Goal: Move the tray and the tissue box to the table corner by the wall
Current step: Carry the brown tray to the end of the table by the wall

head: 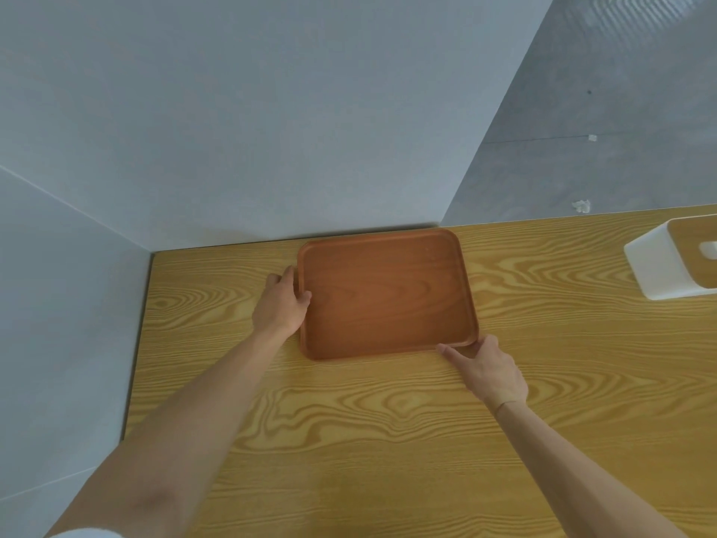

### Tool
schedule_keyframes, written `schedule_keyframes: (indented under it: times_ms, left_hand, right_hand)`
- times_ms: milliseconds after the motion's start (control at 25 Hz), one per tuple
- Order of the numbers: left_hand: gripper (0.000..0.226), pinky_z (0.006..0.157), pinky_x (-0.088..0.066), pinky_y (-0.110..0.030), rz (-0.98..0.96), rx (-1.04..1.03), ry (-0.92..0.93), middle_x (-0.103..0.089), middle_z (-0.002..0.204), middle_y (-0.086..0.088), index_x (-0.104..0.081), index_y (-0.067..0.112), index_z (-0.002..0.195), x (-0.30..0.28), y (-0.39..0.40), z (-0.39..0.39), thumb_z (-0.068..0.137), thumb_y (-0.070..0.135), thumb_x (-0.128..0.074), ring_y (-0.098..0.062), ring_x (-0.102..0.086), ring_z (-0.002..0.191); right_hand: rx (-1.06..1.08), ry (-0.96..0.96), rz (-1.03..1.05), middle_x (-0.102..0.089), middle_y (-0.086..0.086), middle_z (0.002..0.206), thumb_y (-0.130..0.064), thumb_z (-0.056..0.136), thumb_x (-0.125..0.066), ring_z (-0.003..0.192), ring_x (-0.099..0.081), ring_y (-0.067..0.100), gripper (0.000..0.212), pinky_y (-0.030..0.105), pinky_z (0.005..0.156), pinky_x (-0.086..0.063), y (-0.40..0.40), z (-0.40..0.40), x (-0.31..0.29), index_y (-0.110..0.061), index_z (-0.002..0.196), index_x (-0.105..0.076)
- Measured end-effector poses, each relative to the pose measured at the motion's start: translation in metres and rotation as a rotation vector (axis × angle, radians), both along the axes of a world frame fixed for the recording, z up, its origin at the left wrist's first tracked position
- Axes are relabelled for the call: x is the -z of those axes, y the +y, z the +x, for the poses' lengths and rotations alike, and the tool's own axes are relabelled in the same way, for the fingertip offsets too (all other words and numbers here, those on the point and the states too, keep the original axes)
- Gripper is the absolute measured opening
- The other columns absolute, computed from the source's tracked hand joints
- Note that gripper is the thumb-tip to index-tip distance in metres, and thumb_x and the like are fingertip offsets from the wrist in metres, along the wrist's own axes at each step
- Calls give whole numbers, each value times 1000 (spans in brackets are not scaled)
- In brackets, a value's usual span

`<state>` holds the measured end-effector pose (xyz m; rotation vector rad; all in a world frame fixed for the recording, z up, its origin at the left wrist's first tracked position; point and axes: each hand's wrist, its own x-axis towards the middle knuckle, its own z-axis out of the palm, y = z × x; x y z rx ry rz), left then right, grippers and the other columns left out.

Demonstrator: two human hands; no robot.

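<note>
A brown wooden tray (384, 293) lies flat on the light wooden table (349, 440), its far edge against the wall. My left hand (281, 302) grips the tray's left rim, thumb over the edge. At the tray's near right corner, my right hand (489, 372) pinches the rim with thumb and fingers. The tray holds nothing. A white tissue box (675, 262) with a wooden lid stands at the far right, partly cut off by the frame edge, well apart from both hands.
Pale grey walls (232, 130) meet at the table's far left corner (155, 254). To the right of the wall the table's far edge borders a grey floor (601, 130) with small white scraps on it.
</note>
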<state>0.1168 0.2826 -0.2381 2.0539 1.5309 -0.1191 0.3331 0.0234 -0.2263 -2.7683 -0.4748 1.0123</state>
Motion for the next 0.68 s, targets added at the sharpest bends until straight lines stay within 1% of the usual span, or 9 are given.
schedule_keyframes:
  times_ms: [40,80,120,200,280,360,480,600,680]
  left_hand:
    - [66,91,-52,-45,-4,-13,-32,-40,145,-14,-29,16,154,-1,-9,-5,98,42,-54,-31,-53,123]
    - [71,96,-50,-45,1,-5,-67,-38,148,-13,-27,16,155,-2,-20,-10,97,47,-54,-30,-49,129]
    - [76,101,-47,-46,10,18,-99,-36,151,-13,-25,17,156,-3,-33,-16,95,52,-55,-29,-44,134]
    - [89,112,-37,-47,10,67,-139,-28,160,-12,-18,16,158,-3,-58,-26,91,61,-56,-28,-31,144]
    - [103,120,-25,-44,-9,108,-148,-15,166,-7,-9,16,159,0,-75,-34,84,68,-58,-23,-18,151]
    - [114,123,-15,-41,-13,151,-138,-4,168,-3,-2,17,159,6,-85,-40,79,73,-60,-18,-8,153]
    - [117,124,-5,-39,34,221,-74,3,168,-1,2,16,159,15,-91,-50,76,79,-52,-15,0,153]
    - [114,124,-3,-40,85,259,-32,1,168,-1,2,16,158,21,-90,-56,77,82,-40,-14,1,153]
    - [111,124,-4,-42,120,259,-17,-3,168,-2,1,15,158,25,-89,-57,78,81,-38,-15,-2,153]
  right_hand:
    - [-25,-51,22,-67,3,98,-81,76,-57,84,-63,23,76,41,71,-52,-3,0,1,-16,113,-49]
    - [-65,-118,57,-66,4,111,-78,77,-59,95,-61,25,77,42,75,-50,-6,1,2,-15,120,-51]
    - [-118,-186,99,-61,6,127,-75,78,-62,111,-57,27,82,44,84,-49,-9,2,4,-15,131,-49]
    - [-218,-254,189,-43,7,153,-68,79,-67,140,-37,30,96,49,107,-41,-12,8,8,-15,152,-34]
    - [-296,-202,229,-24,4,165,-66,79,-69,153,-15,26,108,51,119,-26,-10,17,10,-16,159,-17]
    - [-370,-148,212,-13,0,169,-69,78,-67,156,-1,21,115,51,124,-15,-8,25,14,-17,161,-7]
    - [-409,-153,181,-5,-6,170,-73,77,-63,155,5,19,116,52,125,-5,-10,30,21,-21,161,-2]
    - [-405,-171,167,-4,-10,170,-78,75,-58,155,6,19,115,54,125,-2,-13,31,27,-23,161,-5]
    - [-397,-175,172,-5,-11,169,-79,74,-55,155,5,19,114,55,124,-2,-12,32,29,-25,161,-7]
